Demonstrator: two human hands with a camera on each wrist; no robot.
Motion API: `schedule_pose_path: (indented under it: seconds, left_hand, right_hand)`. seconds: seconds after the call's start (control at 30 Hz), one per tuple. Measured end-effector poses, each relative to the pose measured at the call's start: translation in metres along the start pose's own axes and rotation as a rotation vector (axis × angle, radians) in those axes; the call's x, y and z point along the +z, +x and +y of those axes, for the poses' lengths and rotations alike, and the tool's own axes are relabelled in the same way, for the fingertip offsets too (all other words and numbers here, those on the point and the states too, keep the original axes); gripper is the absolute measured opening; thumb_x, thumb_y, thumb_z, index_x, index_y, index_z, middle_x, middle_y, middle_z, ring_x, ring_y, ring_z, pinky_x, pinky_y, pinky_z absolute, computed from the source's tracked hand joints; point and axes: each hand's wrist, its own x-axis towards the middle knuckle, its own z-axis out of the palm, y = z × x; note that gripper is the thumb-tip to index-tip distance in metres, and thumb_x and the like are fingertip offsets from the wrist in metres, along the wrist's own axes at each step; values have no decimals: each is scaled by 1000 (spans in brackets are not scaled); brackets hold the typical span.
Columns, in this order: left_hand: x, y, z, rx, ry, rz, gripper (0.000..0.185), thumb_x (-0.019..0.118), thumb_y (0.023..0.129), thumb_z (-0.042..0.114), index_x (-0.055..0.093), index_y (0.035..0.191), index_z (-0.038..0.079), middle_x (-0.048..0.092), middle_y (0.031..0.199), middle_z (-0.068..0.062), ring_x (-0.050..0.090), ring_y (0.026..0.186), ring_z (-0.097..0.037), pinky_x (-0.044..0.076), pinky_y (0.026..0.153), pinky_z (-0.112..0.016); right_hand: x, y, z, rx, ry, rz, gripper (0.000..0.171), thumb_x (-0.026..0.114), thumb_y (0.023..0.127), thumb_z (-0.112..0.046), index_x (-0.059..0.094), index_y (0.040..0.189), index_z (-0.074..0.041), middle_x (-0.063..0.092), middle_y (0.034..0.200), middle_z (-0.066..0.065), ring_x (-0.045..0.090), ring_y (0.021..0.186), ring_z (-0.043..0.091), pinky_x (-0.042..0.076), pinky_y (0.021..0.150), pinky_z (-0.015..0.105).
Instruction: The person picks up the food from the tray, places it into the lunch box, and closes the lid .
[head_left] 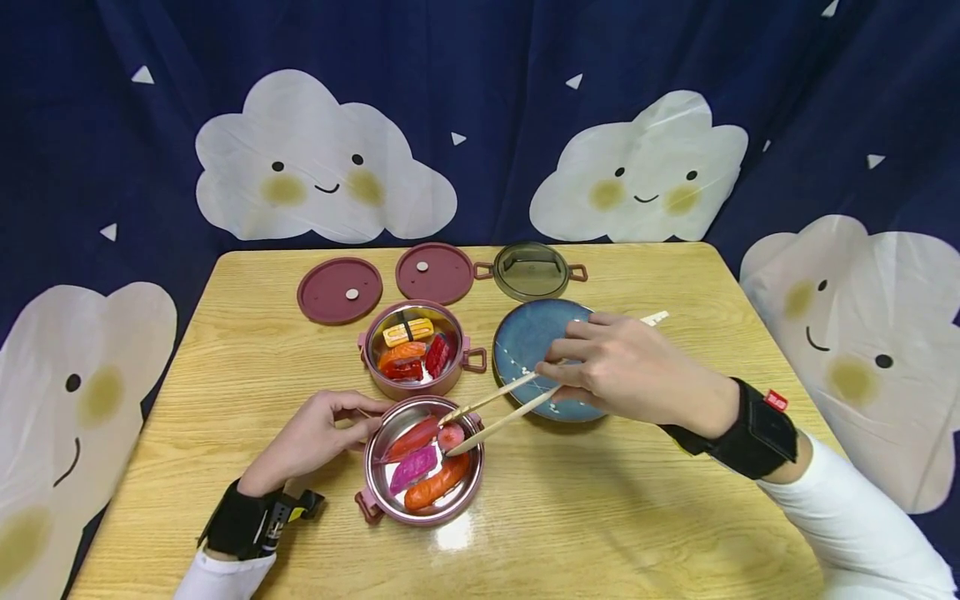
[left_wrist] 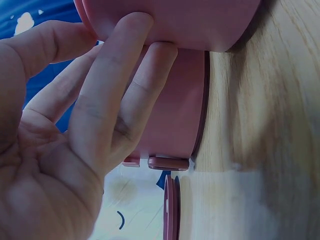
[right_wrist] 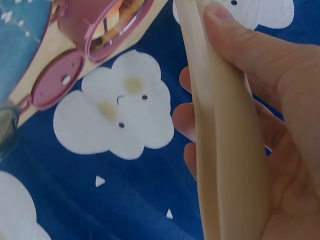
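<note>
My right hand point(head_left: 622, 362) holds a pair of wooden chopsticks point(head_left: 502, 422), their far ends sticking out past the fingers. Down in the nearer pink pot point(head_left: 426, 520), the chopstick tips lie on either side of a small round pink piece point(head_left: 450, 437). That pot also contains a red toy food piece point(head_left: 412, 439), a purple one point(head_left: 413, 469) and an orange sausage point(head_left: 438, 482). Extended fingers of my left hand point(head_left: 318, 437) touch the pot's left side. In the left wrist view, fingertips point(left_wrist: 137, 22) rest against its outer wall.
Behind stands a second pink pot point(head_left: 412, 390) with several toy food pieces. A blue plate point(head_left: 536, 321) lies partly under my right hand. Along the table's back are two maroon lids point(head_left: 340, 287) and a glass lid point(head_left: 531, 283) with handles. A curtain hangs behind.
</note>
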Motion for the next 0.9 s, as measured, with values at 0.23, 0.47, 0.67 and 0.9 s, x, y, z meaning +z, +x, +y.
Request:
schedule_pose_path:
  seconds: [0.23,0.47,0.67,0.9]
  left_hand:
    - [0,-1,-1,3,13,6,23,72,100,16,80,122,16,81,115,-1,70,105,-12,55,89,-25]
    - [0,0,0,-4,21,9,22,73,100,18,80,121,18,81,117,0,70,108,-14,54,93,-29]
    - [0,0,0,-10,25,11,22,73,100,17,80,121,18,81,117,0,70,107,-14,54,93,-30]
    - [0,0,0,-2,18,8,22,73,100,19,80,121,18,81,116,1,69,105,-10,54,93,-29]
  right_hand:
    - [14,9,-8,-30,-21,-46,35,91,79,-47,83,105,-24,75,92,-12,60,79,12,47,68,26]
    - [25,12,-11,-52,-26,-40,31,87,82,-50,83,102,-26,73,89,-13,59,78,11,45,66,25]
    - [31,14,-11,-53,-25,-44,31,87,82,-50,83,102,-27,72,87,-12,58,77,11,44,65,25]
    - [33,15,-12,-35,-15,-77,33,87,82,-50,82,104,-26,73,91,-12,60,80,12,44,67,26]
